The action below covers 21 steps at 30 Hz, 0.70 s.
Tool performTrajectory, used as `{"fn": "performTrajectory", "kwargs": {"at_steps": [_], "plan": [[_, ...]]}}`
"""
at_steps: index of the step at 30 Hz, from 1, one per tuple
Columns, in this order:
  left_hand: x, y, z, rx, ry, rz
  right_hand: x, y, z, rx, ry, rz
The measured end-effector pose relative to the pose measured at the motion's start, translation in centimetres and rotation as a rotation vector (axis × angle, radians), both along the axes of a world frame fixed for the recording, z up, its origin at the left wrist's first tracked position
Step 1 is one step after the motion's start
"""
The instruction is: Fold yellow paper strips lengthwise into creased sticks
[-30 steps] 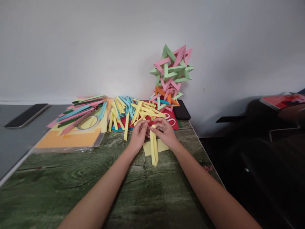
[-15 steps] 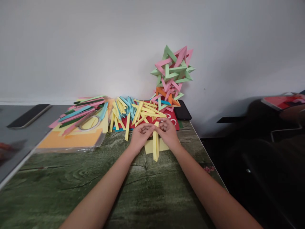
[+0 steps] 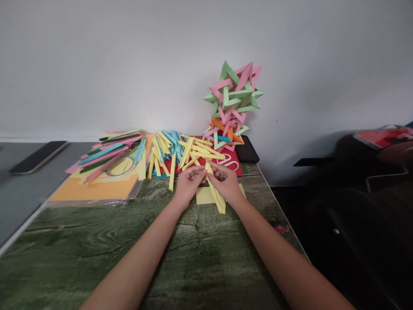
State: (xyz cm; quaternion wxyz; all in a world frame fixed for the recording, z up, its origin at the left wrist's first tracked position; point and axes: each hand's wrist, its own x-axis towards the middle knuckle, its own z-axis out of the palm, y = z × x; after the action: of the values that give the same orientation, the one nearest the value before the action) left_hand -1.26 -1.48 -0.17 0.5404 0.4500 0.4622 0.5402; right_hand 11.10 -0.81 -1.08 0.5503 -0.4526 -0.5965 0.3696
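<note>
Between my two hands is a folded yellow paper strip (image 3: 215, 191), slanting with its lower end toward the right. My left hand (image 3: 190, 181) pinches the strip's upper part from the left. From the other side my right hand (image 3: 227, 180) grips the same strip, thumb on top and fingers curled behind. Under it, a flat yellow sheet of paper (image 3: 204, 196) lies on the green wood-patterned table (image 3: 180, 258). Just beyond my hands is a heap of folded yellow strips (image 3: 200, 150), with folded blue strips (image 3: 172, 148) beside it.
Star-shaped paper models (image 3: 237, 92) in green, pink and orange stand against the wall, by a black phone (image 3: 248, 150). Farther left are coloured strips (image 3: 109, 150), a roll of tape (image 3: 121, 167) and orange paper (image 3: 93, 188). Another phone (image 3: 38, 157) lies on the grey surface.
The yellow strip in my hands has tilted: its lower end swung right and its top shifted slightly left. More of the flat sheet's left part shows. A blurred hand at far left has gone.
</note>
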Motion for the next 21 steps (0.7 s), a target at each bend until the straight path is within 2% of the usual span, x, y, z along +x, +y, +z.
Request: {"fn": "performTrajectory", "kwargs": {"at_steps": [9, 21], "plan": [[-0.01, 0.00, 0.11, -0.018, 0.055, 0.035, 0.08, 0.06, 0.14, -0.105, 0.110, 0.025], [-0.05, 0.00, 0.08, -0.016, 0.057, 0.016, 0.11, 0.27, 0.04, -0.094, 0.113, 0.025]]}}
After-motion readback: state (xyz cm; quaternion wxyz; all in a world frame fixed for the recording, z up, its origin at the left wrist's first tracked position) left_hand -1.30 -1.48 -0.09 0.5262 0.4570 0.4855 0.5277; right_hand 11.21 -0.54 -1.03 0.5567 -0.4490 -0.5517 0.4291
